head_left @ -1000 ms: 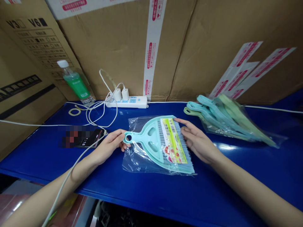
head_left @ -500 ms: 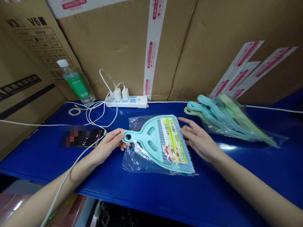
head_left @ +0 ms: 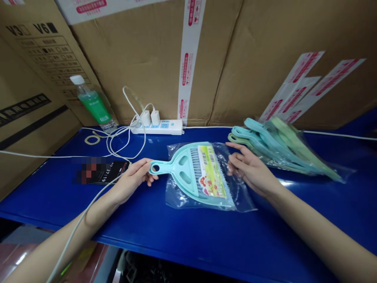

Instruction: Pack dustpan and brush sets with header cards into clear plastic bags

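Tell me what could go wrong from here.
The left hand pinches the dustpan only by the tip of its handle, so it might twist or slip.
The clear, creased bag could tear if the right hand tugs hard.
A white cable crosses the left forearm and might snag, perhaps dragging the phone.

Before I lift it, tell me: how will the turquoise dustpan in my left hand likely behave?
The turquoise dustpan should stay fairly stiff, as its plastic handle shows no bend. It is probably light for its size, since the left hand pinches just the handle's end. The clear bag around it may flop or slip, being thin, creased and glossy.
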Motion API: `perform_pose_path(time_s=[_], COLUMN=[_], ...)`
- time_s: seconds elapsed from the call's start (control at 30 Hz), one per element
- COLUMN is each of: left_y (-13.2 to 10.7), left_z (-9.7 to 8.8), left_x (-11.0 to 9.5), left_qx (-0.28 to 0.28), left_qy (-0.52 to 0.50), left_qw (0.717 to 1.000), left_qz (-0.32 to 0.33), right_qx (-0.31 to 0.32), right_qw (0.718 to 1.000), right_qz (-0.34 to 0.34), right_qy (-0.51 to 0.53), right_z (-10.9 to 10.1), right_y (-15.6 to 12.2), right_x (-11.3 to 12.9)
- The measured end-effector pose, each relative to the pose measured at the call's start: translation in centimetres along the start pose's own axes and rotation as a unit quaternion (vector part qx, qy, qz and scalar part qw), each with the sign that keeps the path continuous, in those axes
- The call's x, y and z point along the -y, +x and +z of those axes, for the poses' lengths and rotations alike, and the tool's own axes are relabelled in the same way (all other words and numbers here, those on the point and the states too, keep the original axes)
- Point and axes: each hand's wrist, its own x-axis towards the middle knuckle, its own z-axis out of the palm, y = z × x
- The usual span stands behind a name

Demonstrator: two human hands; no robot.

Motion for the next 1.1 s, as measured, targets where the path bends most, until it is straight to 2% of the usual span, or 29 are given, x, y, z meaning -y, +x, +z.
perform_pose_path(time_s=[0.27,0.37,0.47,0.6,0.73,0.8,0.87,1.0,1.1], left_y=[0.1,0.2,0.2,0.3,0.2,0.1,-0.1,-0.5,-0.9], left_z=[-0.2,-0.2,-0.3,-0.4,-0.6,-0.8,-0.8,-0.5,0.0], left_x=[0.2,0.3,0.4,0.5,0.5,0.6,0.8,1.0,0.5], left_qx=[-0.004,-0.003,0.003,0.014,0.023,0.028,0.009,-0.056,-0.04], left_qy=[0.058,0.098,0.136,0.178,0.252,0.312,0.387,0.52,0.558], left_qw=[0.998,0.995,0.99,0.984,0.966,0.947,0.915,0.818,0.763], left_qz=[0.01,0.023,0.03,0.028,0.053,0.074,0.113,0.239,0.322], right_qx=[0.025,0.081,0.158,0.211,0.265,0.285,0.291,0.325,0.367], right_qw=[0.994,0.982,0.952,0.894,0.858,0.848,0.843,0.836,0.836], right_qz=[-0.049,-0.044,-0.028,-0.041,-0.041,-0.037,-0.037,-0.024,0.004], right_qy=[-0.095,-0.165,-0.26,-0.393,-0.438,-0.445,-0.452,-0.442,-0.409], right_z=[-1.5,-1.9,-2.2,-2.3,-2.4,-2.4,-2.4,-2.3,-2.2], right_y=[0.4,0.2,-0.3,-1.0,-1.6,-1.7,-1.9,-2.2,-2.4], right_x=[0.2,0.8,1.4,2.2,2.9,3.2,3.6,4.2,4.5])
